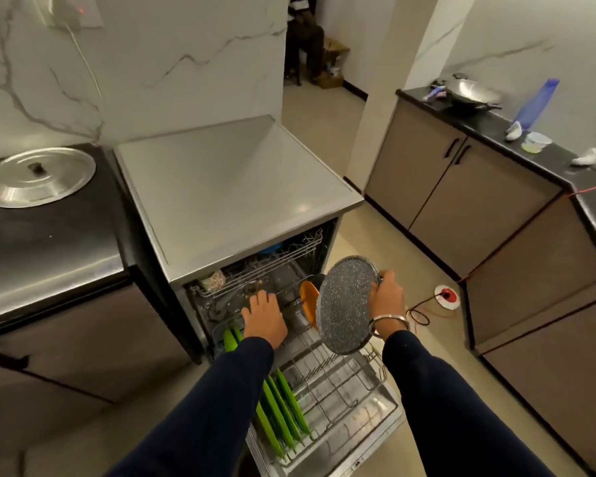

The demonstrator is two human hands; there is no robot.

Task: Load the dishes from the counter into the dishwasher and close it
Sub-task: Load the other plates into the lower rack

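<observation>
the speckled grey plate [348, 304] is held on edge by the right hand [387, 297], fingers curled round its right rim, above the pulled-out lower rack [344, 380] of the dishwasher [241, 187]; it is probably kept upright so that it can be slid between the tines rather than laid flat. the left hand [264, 316] is reached in toward the back of the lower rack, below the upper rack [265, 266]; its fingers are spread downward onto something there, but whether anything is gripped cannot be told (the fingertips are hidden). it may be there to steady the rack or make room.

in the lower rack, green plates [283, 411] are stood in a row along the left side, and an orange plate [309, 301] is stood upright just behind the grey one. the middle and right of that rack look open. in the upper rack a patterned cup [214, 280] can be made out; the rest is too dim to name.

on the counter [49, 242] at left a steel lid [37, 175] is lying, and on the far counter [516, 139] a steel wok [472, 92] is waiting, so loading seems unfinished.
</observation>
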